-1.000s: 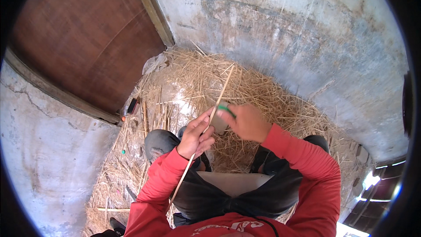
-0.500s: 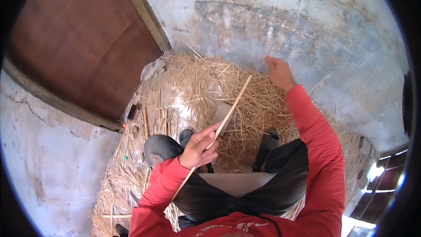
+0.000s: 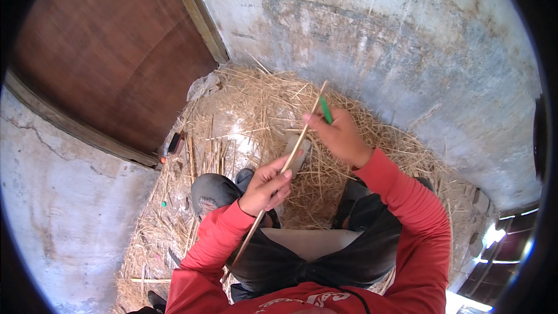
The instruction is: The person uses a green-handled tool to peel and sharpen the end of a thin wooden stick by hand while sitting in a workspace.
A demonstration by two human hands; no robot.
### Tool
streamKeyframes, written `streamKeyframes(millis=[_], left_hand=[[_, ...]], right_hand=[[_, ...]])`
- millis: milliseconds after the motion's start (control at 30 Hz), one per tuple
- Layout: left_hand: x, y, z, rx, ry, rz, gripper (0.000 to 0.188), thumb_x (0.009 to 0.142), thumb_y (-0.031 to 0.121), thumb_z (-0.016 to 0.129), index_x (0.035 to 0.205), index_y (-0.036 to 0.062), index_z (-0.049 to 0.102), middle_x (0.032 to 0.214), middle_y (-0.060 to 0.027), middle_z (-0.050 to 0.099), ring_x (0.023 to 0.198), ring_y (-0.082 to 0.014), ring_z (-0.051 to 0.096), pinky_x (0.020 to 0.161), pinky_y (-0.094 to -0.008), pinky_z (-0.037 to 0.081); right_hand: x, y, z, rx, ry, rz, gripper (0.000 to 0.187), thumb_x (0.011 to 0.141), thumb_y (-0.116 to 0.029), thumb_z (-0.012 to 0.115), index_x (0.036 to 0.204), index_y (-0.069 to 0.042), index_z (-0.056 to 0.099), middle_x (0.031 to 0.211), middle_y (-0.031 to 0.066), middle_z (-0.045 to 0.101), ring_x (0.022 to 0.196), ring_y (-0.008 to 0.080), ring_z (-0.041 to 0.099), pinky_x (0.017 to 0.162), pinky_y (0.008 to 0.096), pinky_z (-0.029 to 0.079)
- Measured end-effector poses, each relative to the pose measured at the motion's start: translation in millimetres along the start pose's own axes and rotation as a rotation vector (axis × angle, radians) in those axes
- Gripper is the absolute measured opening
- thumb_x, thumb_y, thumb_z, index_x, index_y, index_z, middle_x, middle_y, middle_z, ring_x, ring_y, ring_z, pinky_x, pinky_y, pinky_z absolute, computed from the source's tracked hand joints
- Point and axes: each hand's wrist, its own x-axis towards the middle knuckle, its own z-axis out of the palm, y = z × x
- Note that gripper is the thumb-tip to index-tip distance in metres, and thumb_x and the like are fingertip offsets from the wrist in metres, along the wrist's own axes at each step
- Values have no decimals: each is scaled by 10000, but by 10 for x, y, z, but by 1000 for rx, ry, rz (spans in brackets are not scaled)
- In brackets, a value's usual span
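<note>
Whitewashed, cracked wall (image 3: 70, 215) at far left, followed by reddish-brown door panel (image 3: 110, 64) in weathered wooden frame (image 3: 200, 20). Straw-littered floor (image 3: 247, 102) from there rightward. Along its left edge, small orange bit (image 3: 163, 160) by the door frame, small green cap (image 3: 164, 204) among loose stalks, and box-shaped black-and-red object (image 3: 175, 143); at the far left corner, crumpled pale sheet (image 3: 203, 85).

Next, red-sleeved left hand (image 3: 267, 187) above dark trousers (image 3: 267, 260), thumb and fingers pinching thin pale cane strip (image 3: 300, 138). Strip aslant and clear of the grip at both ends, lower one near the left thigh, upper one toward the floor's far edge. Behind it, partly hidden, flat greyish slab (image 3: 300, 157) on the straw. Between the legs, smooth pale panel (image 3: 311, 243).

Just right of the strip, right hand (image 3: 343, 136), fingers curled around green handle (image 3: 326, 110); fingertips touching the strip or merely in front, impossible to tell. Beyond, stained plaster wall (image 3: 401, 52) along the floor's far edge; at its right corner, greyish blocks (image 3: 481, 201).
</note>
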Motion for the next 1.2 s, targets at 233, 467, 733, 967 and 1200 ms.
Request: streamKeyframes(millis=[233,467,733,967,1200], left_hand=[[-110,100,92,269,6,-15,471,1088,216,464,1521,38,408,640,-10,508,429,-38,417,388,-179,327],[-547,27,457,742,-110,270,413,1040,92,540,1444,12,518,677,-50,596,496,-101,543,498,-268,463],[-1229,-646,343,1145,-139,356,434,892,-8,648,1323,36,639,721,-118,619,623,-291,634,613,-378,519],[-1620,-972,321,1277,-19,351,356,873,-43,663,1223,18,691,725,-144,627,583,-276,604,567,-370,484],[-1685,-978,387,1523,9,374,455,897,30,629,1344,115,639,736,-124,612,605,-320,626,578,-428,512]], right_hand=[[-18,-163,-460,35,219,-25,287,968,-300,686,849,-41,648,618,-60,469,542,57,405,503,267,307],[-1149,-507,-742,364,482,-133,205,998,-239,614,908,-55,618,617,-55,438,494,24,368,446,205,251],[-2797,89,-231,233,742,228,313,1097,-345,416,1166,-74,557,724,-21,463,551,48,394,482,203,315],[-3280,680,113,-129,608,195,388,1099,-320,441,1263,-24,628,701,-9,490,584,87,447,544,260,373],[-3088,536,265,-505,697,143,296,1061,-289,518,1040,-9,613,700,235,571,617,427,568,563,456,427]])
